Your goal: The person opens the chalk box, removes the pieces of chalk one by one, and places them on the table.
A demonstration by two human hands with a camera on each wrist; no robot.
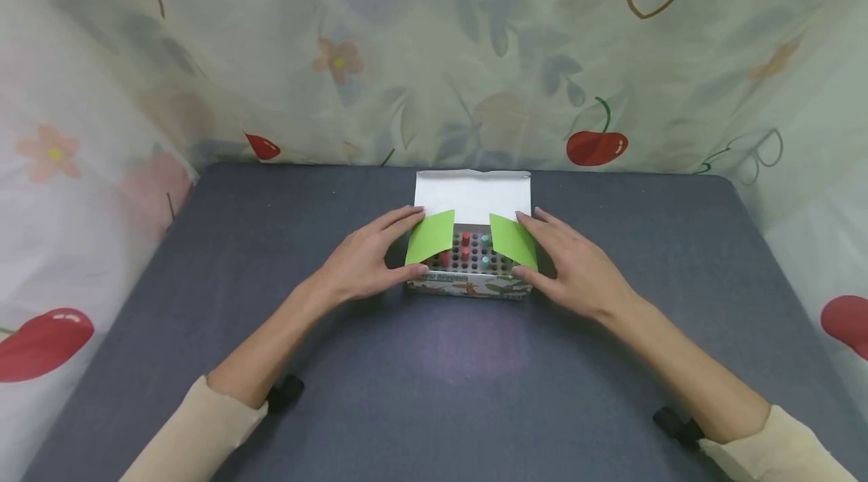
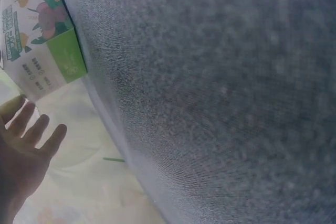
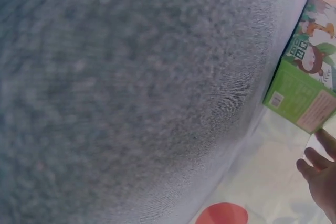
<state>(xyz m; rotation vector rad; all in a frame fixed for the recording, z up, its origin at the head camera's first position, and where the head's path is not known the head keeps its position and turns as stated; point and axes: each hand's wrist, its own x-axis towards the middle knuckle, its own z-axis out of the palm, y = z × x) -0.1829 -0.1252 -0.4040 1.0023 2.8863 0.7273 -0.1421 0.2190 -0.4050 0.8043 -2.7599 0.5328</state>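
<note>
A printed cardboard box [image 1: 468,286] stands on the table with its white lid [image 1: 472,194] raised at the back. Inside, a grey grid with round holes holds several small red pegs [image 1: 466,239] and teal pegs [image 1: 485,239]; their exact kind is too small to tell. Two green side flaps slant inward over the contents. My left hand [image 1: 362,256] touches the left flap [image 1: 432,236] and the box's front corner, its fingers extended. On the other side, my right hand [image 1: 576,263] touches the right flap [image 1: 511,239] with fingers spread. Both wrist views show the box's printed sides.
A dark grey cloth covers the table [image 1: 475,392]. Behind it and along both sides hangs a pale curtain [image 1: 420,53] printed with flowers, cherries and hearts. A dark wrist device [image 1: 285,394] sits at the left cuff, another [image 1: 678,428] at the right.
</note>
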